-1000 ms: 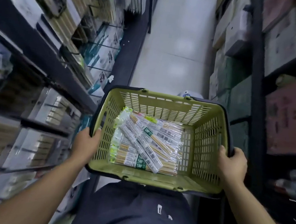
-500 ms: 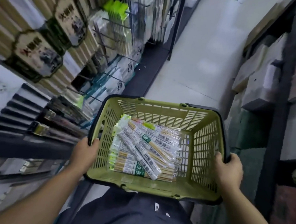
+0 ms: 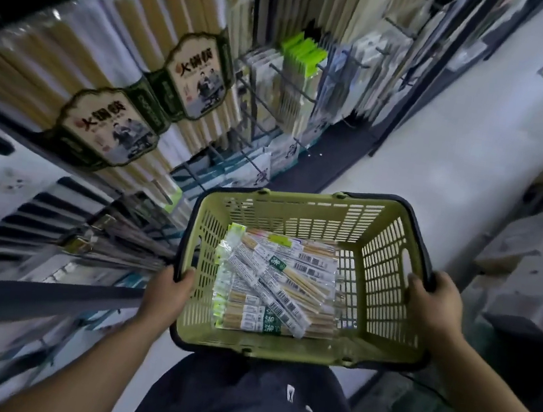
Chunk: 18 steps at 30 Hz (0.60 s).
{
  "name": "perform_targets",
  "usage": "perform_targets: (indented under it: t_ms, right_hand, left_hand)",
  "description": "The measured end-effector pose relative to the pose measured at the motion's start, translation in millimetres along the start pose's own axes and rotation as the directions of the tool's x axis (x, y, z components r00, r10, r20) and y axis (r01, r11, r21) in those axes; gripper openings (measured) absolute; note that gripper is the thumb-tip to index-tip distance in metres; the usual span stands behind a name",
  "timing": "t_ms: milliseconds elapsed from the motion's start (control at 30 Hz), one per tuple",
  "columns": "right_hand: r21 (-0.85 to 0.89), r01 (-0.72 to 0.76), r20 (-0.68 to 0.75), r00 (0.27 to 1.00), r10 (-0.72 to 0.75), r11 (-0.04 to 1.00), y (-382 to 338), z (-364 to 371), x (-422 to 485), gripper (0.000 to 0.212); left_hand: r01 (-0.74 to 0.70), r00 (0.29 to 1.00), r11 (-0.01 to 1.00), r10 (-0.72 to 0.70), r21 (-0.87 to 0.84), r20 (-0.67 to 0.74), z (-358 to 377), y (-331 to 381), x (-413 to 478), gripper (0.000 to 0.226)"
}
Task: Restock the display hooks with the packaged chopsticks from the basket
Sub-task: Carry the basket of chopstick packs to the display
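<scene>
— Well, where are the packaged chopsticks (image 3: 274, 282)?
— They lie in a loose, criss-crossed pile on the bottom of the green basket (image 3: 386, 290), at lower centre of the frame, well apart from the display hooks (image 3: 282, 72) at upper centre.
— And each grip?
— The left hand (image 3: 167, 290) curls round the basket's left rim, thumb hooked over the edge. The right hand (image 3: 433, 301) wraps round the right rim. Both grips are closed tight on the basket and on nothing else.
— What hangs on the hooks?
— Green-topped packs (image 3: 302, 54) on one. The rest is blurred, probably more chopsticks. Labelled bundles (image 3: 197, 75) fill the upper left.
</scene>
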State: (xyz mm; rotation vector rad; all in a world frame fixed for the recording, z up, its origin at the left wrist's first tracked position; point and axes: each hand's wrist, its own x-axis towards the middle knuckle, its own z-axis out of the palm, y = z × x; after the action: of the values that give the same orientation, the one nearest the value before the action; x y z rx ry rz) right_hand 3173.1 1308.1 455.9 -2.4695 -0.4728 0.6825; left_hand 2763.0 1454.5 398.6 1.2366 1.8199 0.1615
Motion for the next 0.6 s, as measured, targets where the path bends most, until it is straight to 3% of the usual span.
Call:
perform_targets:
  t_ms: [200, 367, 600]
  right_hand:
    - [-0.048, 0.11, 0.132, 0.986, -0.103, 0.993, -35.2, 21.9, 64.7, 0.008]
    - [-0.135, 0.209, 0.244, 0.954, -0.171, 0.969, -67.4, 51.3, 129.6, 0.017]
    - [-0.164, 0.355, 0.505, 0.832, -0.231, 0.92, -93.0, 90.9, 200.7, 0.024]
  left_hand:
    - [0.113, 0.989, 0.985, -0.125, -0.133, -0.083, 15.4, -7.4, 2.8, 0.024]
    - [0.196, 0.949, 0.955, -0.242, -0.222, -0.202, 36.9, 0.0, -0.8, 0.028]
    - [0.307, 0.854, 0.869, -0.432, -0.389, -0.291, 80.2, 7.3, -22.3, 0.036]
